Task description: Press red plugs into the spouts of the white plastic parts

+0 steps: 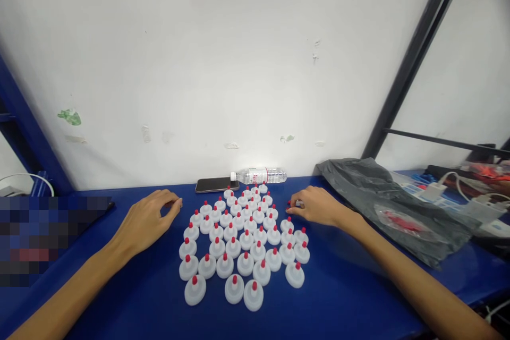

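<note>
Many white round caps with red tips [246, 240] stand spread over the blue table in front of me, their tips pointing up. My left hand [149, 219] rests on the table to the left of them. Its thumb and fingers are curved and apart, with nothing between them. At the back right of the group is my right hand [314, 206], thumb and fingertips closed on a red-tipped white cap [301, 205]. Most of that cap is hidden by the fingers.
A clear plastic bottle [265, 175] lies against the wall beside a dark phone [215, 185]. On the right a grey plastic bag [382, 196] carries a small clear packet with red contents [402, 221]. White chargers and cables [434, 191] sit farther right.
</note>
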Available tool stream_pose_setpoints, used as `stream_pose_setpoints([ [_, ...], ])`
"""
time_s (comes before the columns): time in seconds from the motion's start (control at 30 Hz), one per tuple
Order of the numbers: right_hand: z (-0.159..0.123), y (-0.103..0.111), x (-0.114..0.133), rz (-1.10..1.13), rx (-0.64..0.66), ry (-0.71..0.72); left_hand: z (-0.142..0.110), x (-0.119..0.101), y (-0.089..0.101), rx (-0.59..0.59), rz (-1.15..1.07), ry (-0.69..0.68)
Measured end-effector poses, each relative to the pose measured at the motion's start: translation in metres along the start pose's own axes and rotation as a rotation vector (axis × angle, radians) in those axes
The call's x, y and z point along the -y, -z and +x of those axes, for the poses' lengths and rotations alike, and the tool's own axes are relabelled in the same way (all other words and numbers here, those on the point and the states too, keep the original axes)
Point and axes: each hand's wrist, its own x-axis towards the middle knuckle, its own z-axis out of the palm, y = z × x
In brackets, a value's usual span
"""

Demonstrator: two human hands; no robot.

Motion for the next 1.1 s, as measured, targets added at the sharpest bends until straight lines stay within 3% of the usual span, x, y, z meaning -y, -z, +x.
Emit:
stream_pose_setpoints([
  [0.27, -0.005, 0.010, 0.000, 0.206, -0.152, 0.086, 0.001, -0.001, 0.000, 0.005, 0.003, -0.002],
  [0.47, -0.007, 0.019, 0.004, 0.299, -0.255, 0.068, 0.000, 0.000, 0.001, 0.022, 0.005, 0.007],
  [0.63, -0.009, 0.023, 0.005, 0.346, -0.219, 0.039, 0.000, -0.001, 0.001, 0.030, 0.006, 0.014],
  [0.9, -0.005, 0.016, -0.005, 0.332, -0.042, 0.004, 0.000, 0.000, 0.001, 0.025, 0.007, 0.006],
  [1.1, -0.005, 0.017, -0.004, 0.311, -0.111, 0.005, 0.000, 0.000, 0.003, 0.017, 0.013, -0.014],
])
